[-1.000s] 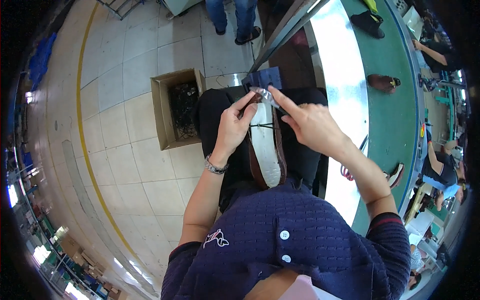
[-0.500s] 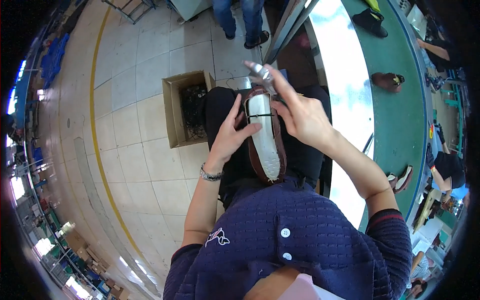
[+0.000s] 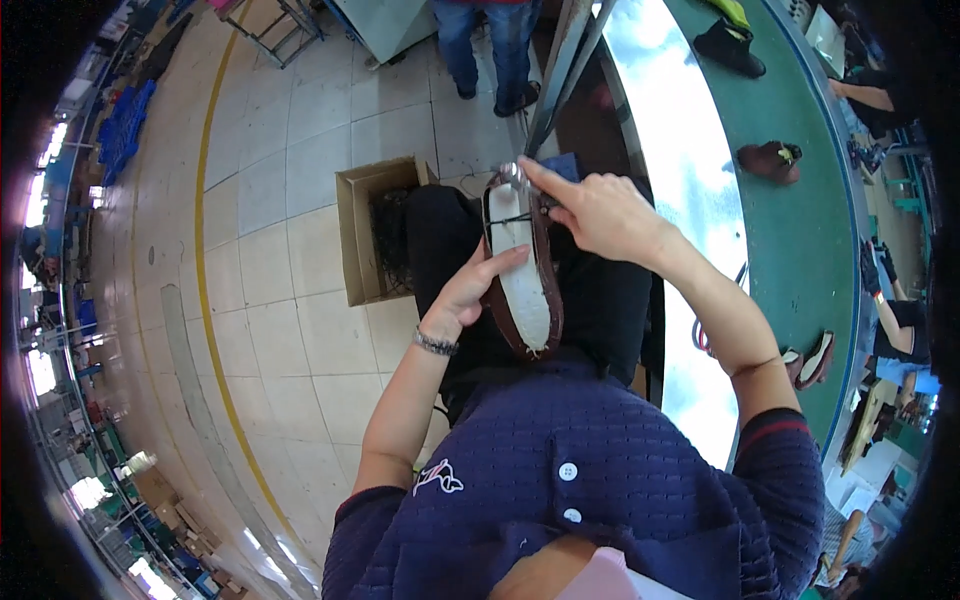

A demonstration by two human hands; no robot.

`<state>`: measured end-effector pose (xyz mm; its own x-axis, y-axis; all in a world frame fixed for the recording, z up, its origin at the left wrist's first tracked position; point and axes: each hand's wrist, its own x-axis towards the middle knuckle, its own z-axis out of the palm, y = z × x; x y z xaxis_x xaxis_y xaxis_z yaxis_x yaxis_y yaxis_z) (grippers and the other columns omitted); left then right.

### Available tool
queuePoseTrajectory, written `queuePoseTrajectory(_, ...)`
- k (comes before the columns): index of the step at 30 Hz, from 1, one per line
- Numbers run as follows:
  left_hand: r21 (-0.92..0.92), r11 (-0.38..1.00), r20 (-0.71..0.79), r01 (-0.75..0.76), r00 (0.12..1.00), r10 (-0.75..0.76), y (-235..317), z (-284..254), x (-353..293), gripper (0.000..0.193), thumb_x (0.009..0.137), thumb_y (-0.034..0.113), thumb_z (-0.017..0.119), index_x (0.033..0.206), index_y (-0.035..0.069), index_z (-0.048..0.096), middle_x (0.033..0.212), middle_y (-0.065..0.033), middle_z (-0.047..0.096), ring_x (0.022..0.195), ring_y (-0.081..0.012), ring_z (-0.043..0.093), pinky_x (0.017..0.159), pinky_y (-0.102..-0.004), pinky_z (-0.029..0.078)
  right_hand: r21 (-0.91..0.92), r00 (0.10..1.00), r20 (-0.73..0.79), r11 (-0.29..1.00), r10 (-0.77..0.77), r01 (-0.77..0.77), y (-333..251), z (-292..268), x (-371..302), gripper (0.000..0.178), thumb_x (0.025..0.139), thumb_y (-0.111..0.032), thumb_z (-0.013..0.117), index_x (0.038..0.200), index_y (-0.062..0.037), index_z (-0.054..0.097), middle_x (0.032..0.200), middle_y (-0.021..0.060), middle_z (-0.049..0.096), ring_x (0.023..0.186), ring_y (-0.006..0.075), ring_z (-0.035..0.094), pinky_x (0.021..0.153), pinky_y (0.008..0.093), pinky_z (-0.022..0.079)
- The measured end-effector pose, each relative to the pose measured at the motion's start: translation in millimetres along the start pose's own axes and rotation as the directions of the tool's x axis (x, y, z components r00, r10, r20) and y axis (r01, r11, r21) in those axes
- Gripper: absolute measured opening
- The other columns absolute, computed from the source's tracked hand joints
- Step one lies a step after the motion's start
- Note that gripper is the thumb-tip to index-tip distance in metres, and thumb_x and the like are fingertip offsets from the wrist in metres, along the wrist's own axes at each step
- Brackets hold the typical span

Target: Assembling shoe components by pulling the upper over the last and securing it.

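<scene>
A brown shoe upper (image 3: 553,290) rests bottom up across my lap, with a whitish sole board (image 3: 524,295) facing me and a thin dark band across its far part. My left hand (image 3: 465,292) grips the shoe from its left side, thumb lying on the board. In my right hand (image 3: 615,215) is a hammer-like tool (image 3: 513,172) with a shiny metal head, its index finger stretched along it. That head is at the far end of the shoe. The fingers cover most of the tool's handle.
An open cardboard box (image 3: 352,240) holding dark stringy scraps stands left of my knees. A shiny metal surface (image 3: 690,300) and a green bench (image 3: 790,250) with several shoes run along the right. A person's legs (image 3: 490,50) stand beyond, near a metal post (image 3: 560,70).
My right hand has brought the tool's head down from above onto the shoe's far end. My left fingers have closed in around the shoe's side. The view has shifted slightly.
</scene>
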<state>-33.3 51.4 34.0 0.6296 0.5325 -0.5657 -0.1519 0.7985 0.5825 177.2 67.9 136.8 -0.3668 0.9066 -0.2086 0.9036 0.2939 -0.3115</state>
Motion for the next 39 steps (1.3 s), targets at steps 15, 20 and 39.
queuePoseTrajectory(15,0.334,0.844,0.314,-0.418,0.894,0.318,-55,-4,-4,0.135,0.063,0.002,0.087,0.153,0.023,-0.011,0.159,-0.0118,0.011,0.143,-0.0221,0.024,0.114,-0.0387,0.028,0.813,0.952,-0.156,0.582,0.264,-0.028,-24,84,-94,0.080,0.072,-0.026,0.083,0.140,-0.0043,0.047,0.120,0.0182,0.063,0.109,0.0258,0.062,0.097,0.0353,0.045)
queuePoseTrajectory(20,0.231,0.891,0.407,-0.390,0.871,0.275,-70,-31,-1,0.132,0.067,0.023,0.087,0.153,0.023,-0.012,0.157,-0.0146,0.019,0.142,-0.0238,0.027,0.115,-0.0384,0.025,0.765,0.937,-0.193,0.643,0.292,-0.043,-29,132,-121,0.072,0.074,-0.031,0.080,0.138,-0.0156,0.052,0.084,0.0132,0.065,0.069,0.0210,0.063,0.066,0.0330,0.052)
queuePoseTrajectory(39,0.253,0.875,-0.025,-0.413,0.901,0.433,-75,16,15,0.048,0.093,0.048,0.057,0.112,0.005,0.054,0.090,0.0002,0.054,0.080,-0.0068,0.050,0.074,-0.0226,0.042,0.858,0.861,0.500,-0.081,-0.093,-0.507,10,107,-137,0.022,0.078,0.001,0.074,0.097,-0.0015,0.062,0.084,0.0113,0.069,0.068,0.0115,0.063,0.062,0.0240,0.051)
